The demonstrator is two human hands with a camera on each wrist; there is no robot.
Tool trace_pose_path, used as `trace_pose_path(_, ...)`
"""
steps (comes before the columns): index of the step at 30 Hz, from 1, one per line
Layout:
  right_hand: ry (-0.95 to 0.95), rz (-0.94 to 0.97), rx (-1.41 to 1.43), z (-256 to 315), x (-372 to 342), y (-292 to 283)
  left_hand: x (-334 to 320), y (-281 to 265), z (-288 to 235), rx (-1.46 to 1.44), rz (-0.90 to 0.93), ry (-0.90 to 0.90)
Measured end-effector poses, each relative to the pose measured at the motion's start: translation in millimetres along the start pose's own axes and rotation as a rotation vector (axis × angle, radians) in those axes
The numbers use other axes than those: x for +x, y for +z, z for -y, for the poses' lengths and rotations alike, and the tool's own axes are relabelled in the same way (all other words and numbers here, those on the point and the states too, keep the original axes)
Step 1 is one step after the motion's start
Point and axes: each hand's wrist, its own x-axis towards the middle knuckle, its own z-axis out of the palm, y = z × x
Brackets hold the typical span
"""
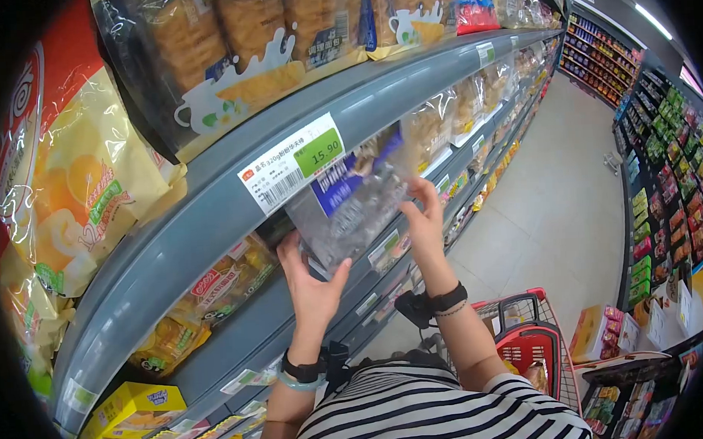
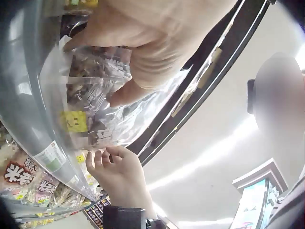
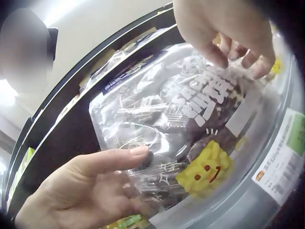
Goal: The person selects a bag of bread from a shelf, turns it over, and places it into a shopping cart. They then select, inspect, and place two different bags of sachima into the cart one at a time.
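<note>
Along the gray shelf rail [image 1: 209,198], just beneath it: clear, purple-printed bag [image 1: 352,227] between both hands, long axis appearing to run hand to hand, roughly parallel to the rail; both about equally near. Left hand [image 1: 311,292]: at lower-left end, thumb over front, fingers round the edge, gripping. Right hand [image 1: 426,228]: opposite end, fingers part-curled at the edge; cannot tell if holding. Price label [image 1: 290,167]: 15.90. White lettering [image 3: 205,93] on bag: apparently "SACHI…", plus Chinese characters. Yellow smiling face [image 3: 205,169] below.

Head cam: from above, facing fwd & down, widest. L/R wrist cams: v. close, tilted up twd ceiling [image 2: 205,119]; both share clear bag [image 3: 157,112].
</note>
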Motion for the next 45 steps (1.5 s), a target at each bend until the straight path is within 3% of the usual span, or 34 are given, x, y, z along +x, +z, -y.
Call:
trace_pose_path(2, 0.060, -0.025, 0.147, -1, -6, -8, -6, -4, -7, 0.113, 0.061, 0.137)
trace_pose_path(4, 0.025, -0.092, 0.171, -2, -16, -11, -13, -5, -12, 0.118, 0.054, 0.149)
trace_pose_path(7, 0.102, -0.163, 0.390, -3, -28, -19, -15, -10, -21, 0.146, 0.128, 0.405)
trace_pose_path(8, 0.103, -0.176, 0.385, -2, -32, -20, -17, -11, -23, 0.141, 0.141, 0.404)
trace_pose_path(9, 0.102, -0.176, 0.371, -6, -96, -72, -19, -12, -24, 0.189, 0.158, 0.473)
trace_pose_path(10, 0.101, -0.175, 0.357, 3, -113, -82, -21, -14, -25, 0.236, 0.173, 0.542)
trace_pose_path(12, 0.094, -0.175, 0.330, 0, -111, -78, -25, -15, -29, 0.207, 0.197, 0.581)
trace_pose_path(17, 0.072, -0.232, 0.224, 25, -114, -142, -44, -16, -26, 0.130, 0.314, 0.684)
trace_pose_path(20, 0.070, -0.293, 0.145, 37, -167, -138, -53, -17, -30, 0.041, 0.350, 0.703)
trace_pose_path(23, 0.067, -0.338, 0.072, 44, -208, -113, -57, -16, -39, -0.108, 0.350, 0.531)
trace_pose_path(24, 0.067, -0.349, 0.048, 47, -189, -106, -61, -15, -38, -0.127, 0.371, 0.530)
trace_pose_path(26, 0.068, -0.367, -0.002, 54, -166, -109, -70, -11, -33, -0.373, 0.341, -0.003)
trace_pose_path(28, 0.062, -0.336, -0.157, 66, -182, -120, -64, -10, -27, -0.391, 0.381, -0.032)
trace_pose_path(30, -0.073, -0.171, -0.484, 90, -200, -127, -58, -9, -26, -0.794, 0.458, -0.662)
trace_pose_path(31, -0.031, -0.100, -0.357, 103, -205, -128, -63, -4, -17, -0.737, 0.362, -0.804)
trace_pose_path(32, -0.028, -0.112, -0.362, 104, -214, -130, -69, 1, -9, -0.735, 0.375, -0.809)
trace_pose_path(34, 0.196, -0.064, -0.058, 104, -234, -132, -80, 6, 0, -0.645, 0.509, -0.592)
trace_pose_path(36, 0.175, -0.087, -0.016, 104, -243, -136, -88, 13, -8, -0.659, 0.541, -0.629)
trace_pose_path(40, 0.141, -0.282, -0.168, 112, -253, -153, -104, 38, -12, -0.641, 0.642, -0.614)
trace_pose_path(42, 0.127, -0.329, -0.412, 122, -260, -168, -119, 50, -11, -0.675, 0.689, -0.661)
trace_pose_path(45, 0.121, -0.468, -0.521, 134, -274, -189, -137, 67, -40, -0.753, 0.766, -0.753)
